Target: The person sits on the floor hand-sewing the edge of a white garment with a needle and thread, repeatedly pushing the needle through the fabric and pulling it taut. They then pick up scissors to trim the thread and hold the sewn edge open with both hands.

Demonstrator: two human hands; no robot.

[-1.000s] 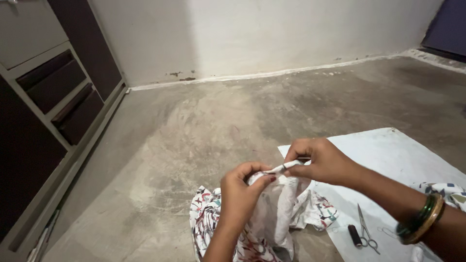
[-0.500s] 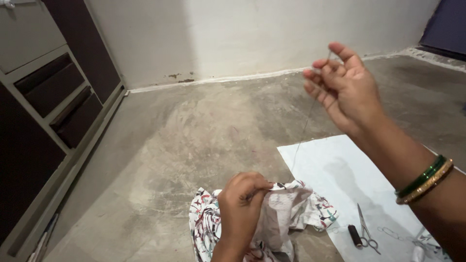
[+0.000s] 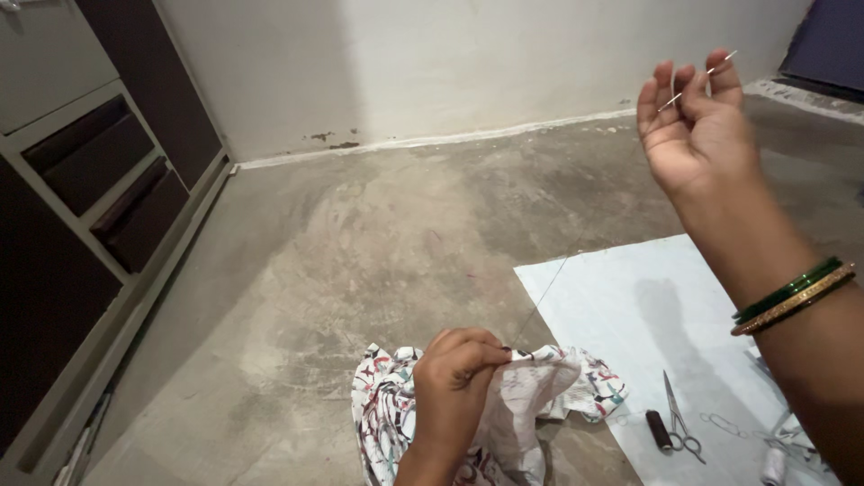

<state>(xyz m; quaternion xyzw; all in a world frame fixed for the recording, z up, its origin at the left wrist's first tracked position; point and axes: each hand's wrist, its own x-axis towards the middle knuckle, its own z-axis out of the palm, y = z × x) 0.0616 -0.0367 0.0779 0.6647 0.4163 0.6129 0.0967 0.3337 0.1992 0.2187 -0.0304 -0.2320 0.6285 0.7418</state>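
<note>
Right hand (image 3: 697, 135), at 1 o'clock, has risen further from the cloth than half a second ago, fingers pinched on the needle (image 3: 697, 83); thread (image 3: 549, 288) now runs taut down to the left hand (image 3: 454, 378) at 6 o'clock, clamped on the printed cloth (image 3: 540, 396). Stitch judged pulled through. Scissors (image 3: 679, 423) lie at 4 o'clock on the pale sheet (image 3: 630, 297).

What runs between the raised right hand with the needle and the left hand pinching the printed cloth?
In the head view, a thin taut thread spans from the right hand to the left hand, over bare grey concrete floor.
</note>
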